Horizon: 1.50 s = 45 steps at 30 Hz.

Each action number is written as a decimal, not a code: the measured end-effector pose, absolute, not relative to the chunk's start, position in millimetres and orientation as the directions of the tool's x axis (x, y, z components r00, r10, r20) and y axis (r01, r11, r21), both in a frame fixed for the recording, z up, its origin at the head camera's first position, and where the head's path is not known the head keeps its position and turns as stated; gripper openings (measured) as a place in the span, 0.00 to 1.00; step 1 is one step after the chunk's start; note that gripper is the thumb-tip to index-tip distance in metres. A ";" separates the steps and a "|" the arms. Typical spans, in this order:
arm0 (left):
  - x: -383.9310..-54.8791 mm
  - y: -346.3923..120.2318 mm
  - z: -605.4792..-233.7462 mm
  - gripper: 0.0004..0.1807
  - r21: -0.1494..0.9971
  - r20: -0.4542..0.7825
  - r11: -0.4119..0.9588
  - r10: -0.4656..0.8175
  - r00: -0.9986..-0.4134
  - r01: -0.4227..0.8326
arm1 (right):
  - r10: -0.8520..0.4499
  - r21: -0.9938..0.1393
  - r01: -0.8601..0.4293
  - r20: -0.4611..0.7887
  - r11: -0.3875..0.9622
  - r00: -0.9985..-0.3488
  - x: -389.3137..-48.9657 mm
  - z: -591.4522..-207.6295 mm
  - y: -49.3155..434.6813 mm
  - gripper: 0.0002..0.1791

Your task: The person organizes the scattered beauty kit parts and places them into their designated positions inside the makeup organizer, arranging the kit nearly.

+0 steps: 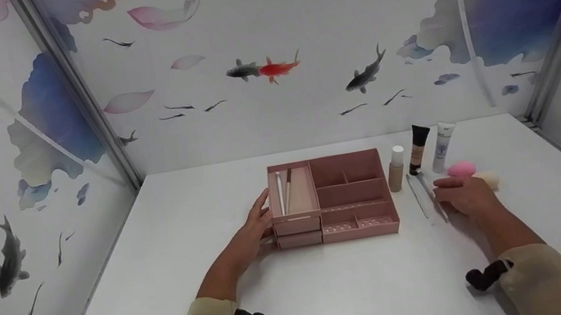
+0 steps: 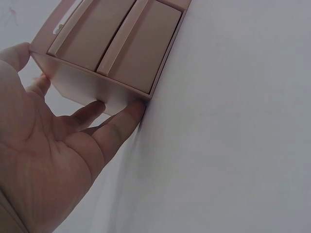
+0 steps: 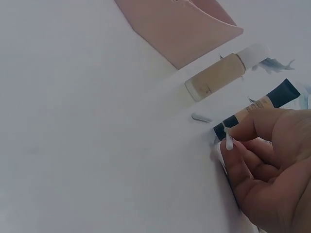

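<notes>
A pink makeup organizer (image 1: pixel 350 195) with compartments and two small drawers stands on the table. My left hand (image 1: pixel 253 226) rests against its left side; in the left wrist view the thumb is at the upper edge and the fingers (image 2: pixel 119 127) lie along the side wall. To the right of the organizer, my right hand (image 1: pixel 466 195) pinches a slim makeup brush (image 3: pixel 229 141) between thumb and forefinger, its pale end showing. A second thin stick (image 1: pixel 417 197) lies just left of that hand. Two slim brushes (image 1: pixel 287 192) lie in the organizer's upper left tray.
A foundation bottle (image 1: pixel 395 172) with a white cap stands beside the organizer. Behind my right hand are a black-capped tube (image 1: pixel 418 150), a white tube (image 1: pixel 443 148), a pink sponge (image 1: pixel 461 169) and a cream sponge (image 1: pixel 489 179). Printed panels enclose the white table (image 1: pixel 351 295).
</notes>
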<state>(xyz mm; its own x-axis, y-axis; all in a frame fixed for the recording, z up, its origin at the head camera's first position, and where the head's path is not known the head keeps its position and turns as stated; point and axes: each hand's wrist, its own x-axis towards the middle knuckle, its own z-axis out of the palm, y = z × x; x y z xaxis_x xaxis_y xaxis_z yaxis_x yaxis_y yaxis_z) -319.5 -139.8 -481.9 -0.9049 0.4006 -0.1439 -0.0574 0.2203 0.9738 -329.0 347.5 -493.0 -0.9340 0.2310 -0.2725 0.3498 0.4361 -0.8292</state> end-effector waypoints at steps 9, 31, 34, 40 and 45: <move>-322.5 -141.1 -483.3 0.31 0.964 -0.146 0.264 0.387 -0.911 -0.042 | 0.216 -0.871 0.361 -0.302 0.334 -0.929 -328.2 -487.7 348.8 0.31; -322.3 -141.2 -485.5 0.34 0.972 -0.109 0.236 0.411 -0.905 -0.010 | 0.115 -0.933 0.334 -0.321 0.131 -0.940 -320.9 -455.1 327.5 0.37; -321.1 -141.2 -484.5 0.34 0.971 -0.109 0.240 0.411 -0.905 -0.008 | 0.105 -0.938 0.329 -0.318 0.112 -0.942 -316.8 -447.2 323.5 0.36; -323.0 -142.3 -486.0 0.33 0.974 -0.118 0.226 0.417 -0.901 -0.023 | 0.076 -0.948 0.309 -0.304 0.073 -0.950 -310.8 -434.5 313.3 0.31; -324.6 -141.6 -486.5 0.33 0.978 -0.128 0.205 0.421 -0.898 -0.044 | 0.059 -0.956 0.286 -0.282 0.065 -0.957 -308.0 -430.0 303.2 0.30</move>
